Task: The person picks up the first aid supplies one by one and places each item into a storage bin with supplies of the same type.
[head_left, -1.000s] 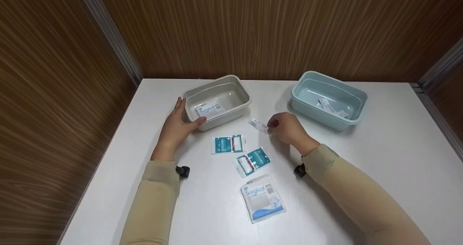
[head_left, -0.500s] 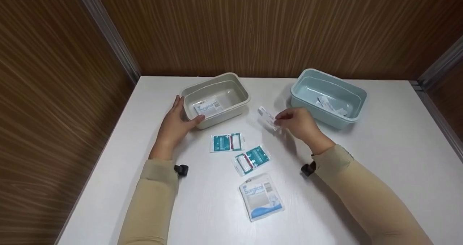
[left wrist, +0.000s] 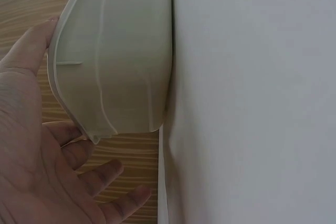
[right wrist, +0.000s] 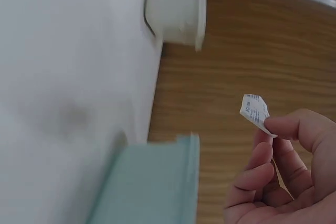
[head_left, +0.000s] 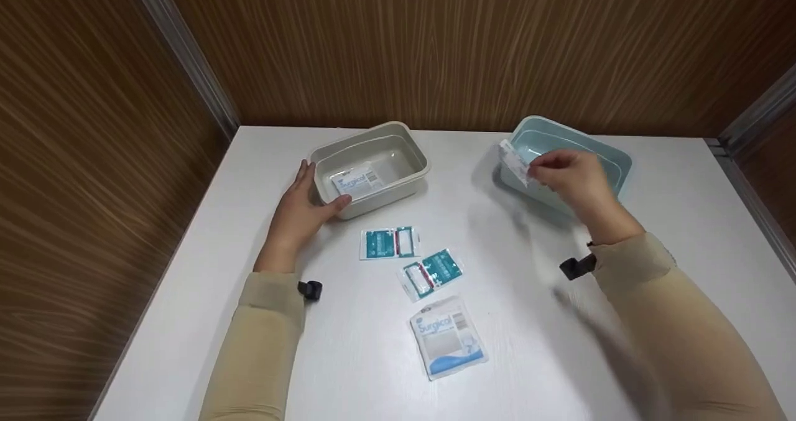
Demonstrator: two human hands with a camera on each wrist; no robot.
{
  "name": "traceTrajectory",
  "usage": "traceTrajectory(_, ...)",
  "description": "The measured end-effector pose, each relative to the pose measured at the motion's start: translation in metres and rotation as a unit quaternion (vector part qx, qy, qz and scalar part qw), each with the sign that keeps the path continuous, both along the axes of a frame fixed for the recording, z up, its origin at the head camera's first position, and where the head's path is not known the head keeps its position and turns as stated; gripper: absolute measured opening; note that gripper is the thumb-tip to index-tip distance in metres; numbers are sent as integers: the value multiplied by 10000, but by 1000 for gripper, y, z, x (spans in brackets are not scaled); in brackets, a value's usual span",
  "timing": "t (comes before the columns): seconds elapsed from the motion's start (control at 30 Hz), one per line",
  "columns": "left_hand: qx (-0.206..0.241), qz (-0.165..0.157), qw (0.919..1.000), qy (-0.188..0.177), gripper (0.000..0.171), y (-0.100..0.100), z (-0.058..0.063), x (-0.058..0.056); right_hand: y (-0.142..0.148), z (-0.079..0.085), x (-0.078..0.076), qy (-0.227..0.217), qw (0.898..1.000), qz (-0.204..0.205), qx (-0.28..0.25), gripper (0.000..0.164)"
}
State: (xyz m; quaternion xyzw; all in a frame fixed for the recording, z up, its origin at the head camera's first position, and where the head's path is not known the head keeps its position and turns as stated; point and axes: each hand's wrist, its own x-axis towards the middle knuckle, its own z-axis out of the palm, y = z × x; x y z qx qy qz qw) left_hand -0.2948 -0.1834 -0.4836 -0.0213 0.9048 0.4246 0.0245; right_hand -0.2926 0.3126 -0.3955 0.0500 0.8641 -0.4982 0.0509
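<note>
In the head view my right hand [head_left: 575, 181] is over the near side of the blue bin [head_left: 547, 125]. Its thumb and fingers pinch a small white printed packet [head_left: 513, 161], also seen in the right wrist view as a slightly bent packet [right wrist: 254, 109]. My left hand [head_left: 297, 212] spans the left end of the beige bin [head_left: 388, 198], thumb and fingertips touching the rim. In the left wrist view that hand's lower fingers [left wrist: 123, 205] stretch out beyond the bin wall [left wrist: 115, 51]. A packet marked Surgical [head_left: 359, 181] lies inside the beige bin.
Two teal-and-white packets, one [head_left: 390, 243] behind the other [head_left: 432, 274], lie mid-table. Nearer the front is a larger Surgical packet [head_left: 448, 338]. Wood-grain panels [head_left: 398, 48] rise behind the white table [head_left: 367, 359]. My right hand hides much of the blue bin's inside.
My right hand has lifted the small white packet off the table and carried it right and away to the blue bin. The left hand stays at the beige bin.
</note>
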Motion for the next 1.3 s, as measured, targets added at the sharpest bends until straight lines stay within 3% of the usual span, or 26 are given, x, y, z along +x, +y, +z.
traceTrajectory(0.27, 14, -38, 10000, -69, 121, 7, 2, 2, 63, 16, -2, -560, 9956, -605, 449, 32)
traceTrajectory(0.53, 32, -83, 10000, -24, 120, 9, 1, 1, 83, 18, -7, -575, 9903, -1008, 771, 35)
traceTrajectory(0.83, -23, -167, 9998, 54, 119, 11, -1, 0, 95, 19, -5, -323, 9887, -1074, 995, 52)
traceTrajectory(1.0, -52, -133, 9999, 47, 119, 11, -1, 1, 102, 16, -5, 90, 9868, -1004, 1265, 66)
traceTrajectory(1.3, -145, -151, 9997, 116, 120, 12, 3, 4, 114, 3, -5, 419, 9843, -501, 1638, 93)
